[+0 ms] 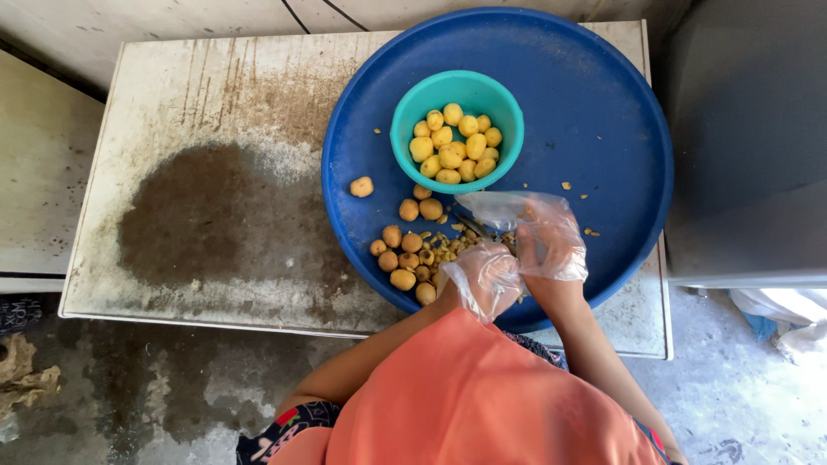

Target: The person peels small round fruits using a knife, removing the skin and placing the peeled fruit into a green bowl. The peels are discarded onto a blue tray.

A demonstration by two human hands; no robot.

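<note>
Stained white tabletop [215, 215], dark wet patch at centre-left. On its right half sits a big blue round tray [603, 112]. One loose brown fruit [361, 186] lies alone on tray's left. Pile of unpeeled brown fruits [403, 258] w/ peel scraps near tray's front edge. Behind it, teal bowl [405, 120] w/ peeled yellow fruits [455, 145]. Left hand [484, 277], plastic-gloved, fingers curled over the pile; what it grips can't tell. Right hand [547, 237], also gloved, fingers closed round a small knife [469, 226].
</note>
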